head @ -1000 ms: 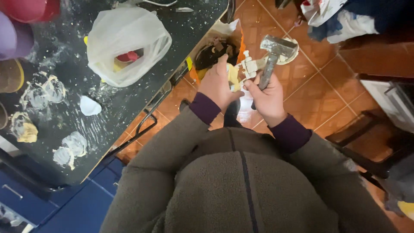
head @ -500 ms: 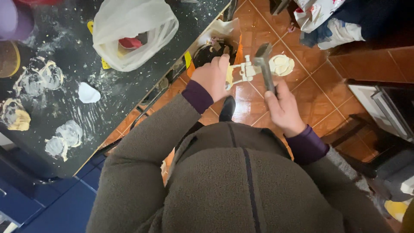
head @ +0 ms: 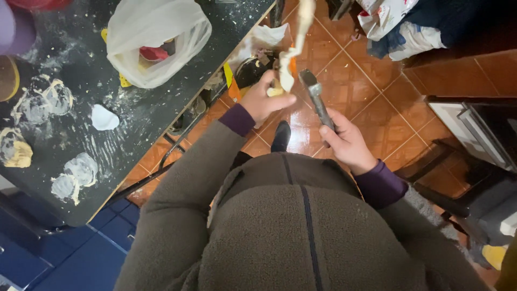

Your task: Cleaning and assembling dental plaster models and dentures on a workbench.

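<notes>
Your left hand (head: 263, 99) is pinching a stretchy strip of dough (head: 293, 51) that's trailing up toward 12 o'clock. Your right hand (head: 347, 141) is wrapping its grip tight around a scraper (head: 316, 97), blade angling toward 11 o'clock, with the floury dark surface (head: 129, 118) sitting off at 9 o'clock.

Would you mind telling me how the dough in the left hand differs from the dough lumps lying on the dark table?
The dough strip in the left hand is long, stretched and held up over the tiled floor; the dough lumps are round, flattened and at rest on the dark table. The strip looks smooth; the lumps look floury. Both are pale.
</notes>
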